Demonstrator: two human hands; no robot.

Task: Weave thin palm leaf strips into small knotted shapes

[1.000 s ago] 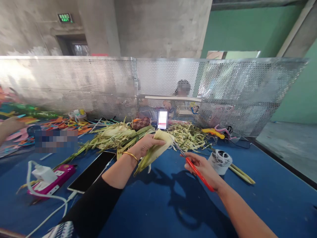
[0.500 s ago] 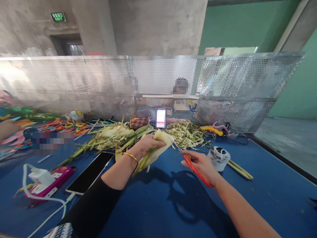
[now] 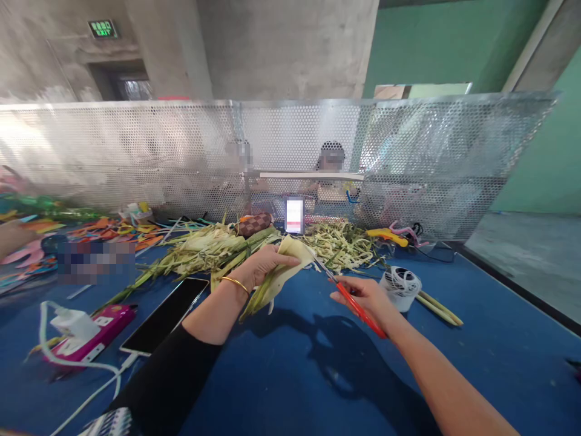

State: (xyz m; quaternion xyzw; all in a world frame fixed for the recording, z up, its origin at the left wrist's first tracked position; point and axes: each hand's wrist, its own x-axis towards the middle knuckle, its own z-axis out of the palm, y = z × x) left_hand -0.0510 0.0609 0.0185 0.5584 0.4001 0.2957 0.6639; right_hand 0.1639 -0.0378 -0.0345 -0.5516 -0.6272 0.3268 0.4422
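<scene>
Blue table (image 3: 258,387) was under L hand (image 3: 261,267) + R hand (image 3: 365,298), w/ a big husk pile (image 3: 197,251) just past the left one. Pale husk piece (image 3: 282,280) was pinched in L hand, thumb on top, flaring twd R hand. R hand gripped red-handled scissors (image 3: 350,298), tips at the husk's edge. Looked like mid-trim tbh; next snip prob needed L hand steady, blades lined up.

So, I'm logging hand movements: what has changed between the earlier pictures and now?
The shadow of the red-handled scissors has drawn in, so they may have closed slightly; the camera view also shifted a little. Nothing was taken or let go: the left hand still holds the pale husk, the right hand the scissors at its edge.
</scene>
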